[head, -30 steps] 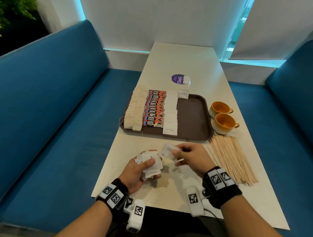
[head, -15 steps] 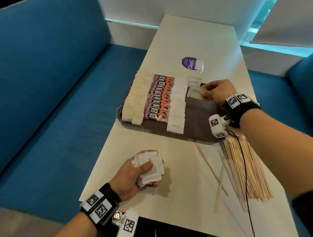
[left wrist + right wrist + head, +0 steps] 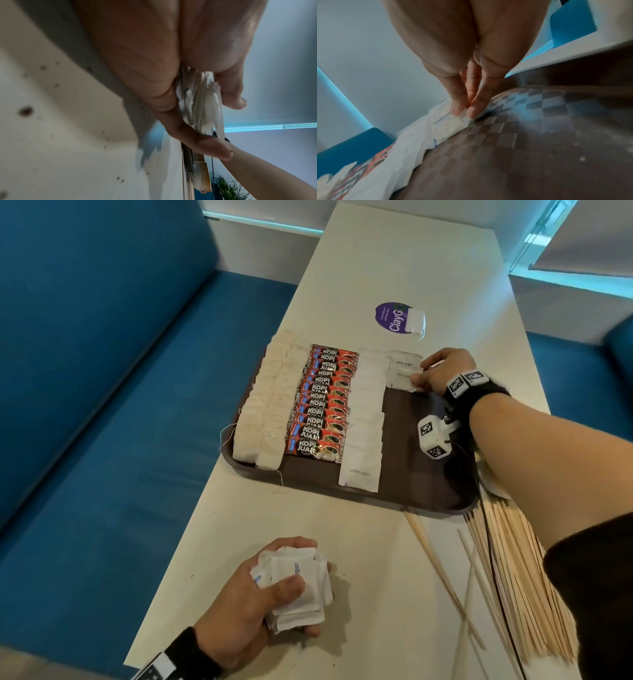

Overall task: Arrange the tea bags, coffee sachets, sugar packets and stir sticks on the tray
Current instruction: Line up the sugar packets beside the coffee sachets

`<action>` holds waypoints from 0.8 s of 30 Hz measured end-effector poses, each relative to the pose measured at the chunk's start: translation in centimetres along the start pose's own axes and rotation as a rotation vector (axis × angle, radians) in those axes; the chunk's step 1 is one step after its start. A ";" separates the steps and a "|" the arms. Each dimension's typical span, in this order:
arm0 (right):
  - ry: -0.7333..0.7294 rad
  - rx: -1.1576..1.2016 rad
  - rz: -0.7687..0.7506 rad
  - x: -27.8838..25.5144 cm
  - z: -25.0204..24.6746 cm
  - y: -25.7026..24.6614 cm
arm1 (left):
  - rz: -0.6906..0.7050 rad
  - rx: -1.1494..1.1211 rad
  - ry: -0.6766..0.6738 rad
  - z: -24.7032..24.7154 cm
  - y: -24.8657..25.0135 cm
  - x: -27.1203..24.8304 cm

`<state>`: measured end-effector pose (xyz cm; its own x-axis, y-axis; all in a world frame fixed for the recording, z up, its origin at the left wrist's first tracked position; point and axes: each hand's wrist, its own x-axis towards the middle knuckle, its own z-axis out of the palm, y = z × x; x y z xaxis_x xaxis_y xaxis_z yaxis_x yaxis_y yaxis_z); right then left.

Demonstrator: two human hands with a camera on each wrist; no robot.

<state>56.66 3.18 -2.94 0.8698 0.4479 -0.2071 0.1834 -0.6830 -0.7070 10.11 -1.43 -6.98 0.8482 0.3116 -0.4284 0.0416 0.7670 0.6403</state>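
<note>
On the left of the brown tray [image 3: 404, 501] lie two columns of tea bags [image 3: 265, 409], running from the far edge to the near one, with loose strings trailing over the left rim. Just right of them is a column of red coffee sachets [image 3: 323, 402], overlapping like shingles, and beside that a column of white sugar packets [image 3: 366, 419], the nearest one reading "white sugar". Nearer on the table [image 3: 359, 261], the left hand [image 3: 250, 601] rests at the near left, its fingers curled under a thick stack [image 3: 296, 587] of sugar packets and its thumb pressed on top; in the left wrist view the stack [image 3: 200, 105] sits edge-on between thumb and fingers. At the far right part of the tray a second sugar column begins with two packets [image 3: 404, 371]. The right hand [image 3: 442, 371] reaches over the tray there, its fingertips [image 3: 464, 108] close together and pressed on the right end of the nearer packet [image 3: 450, 123], which lies flat on the tray's checked floor; whether the fingers pinch it or only press it cannot be told. Beyond the tray sits a purple sticker [image 3: 394, 318]. Right of the tray, a sheaf of stir sticks [image 3: 513, 570] lies on the table under the right forearm, a few strays splayed toward the left.
</note>
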 end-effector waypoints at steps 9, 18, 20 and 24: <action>0.109 -0.052 0.006 1.4 0.7 -0.3 | -0.029 -0.031 -0.037 -0.2 0.3 0.3; 0.152 -0.004 -0.015 -2.3 -0.8 -2.1 | 0.027 0.001 -0.035 -0.7 -0.6 0.4; 0.155 0.026 -0.062 -4.3 -1.6 -2.8 | 0.046 0.003 -0.039 -0.7 -0.6 0.3; 0.077 0.184 -0.151 -11.0 -3.4 -4.3 | 0.071 0.050 -0.003 -0.4 -0.5 0.2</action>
<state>47.87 -0.73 4.68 0.8724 0.4869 -0.0432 0.2329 -0.4918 -0.8390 10.08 -1.53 -7.64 0.8516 0.3624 -0.3788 0.0074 0.7142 0.6999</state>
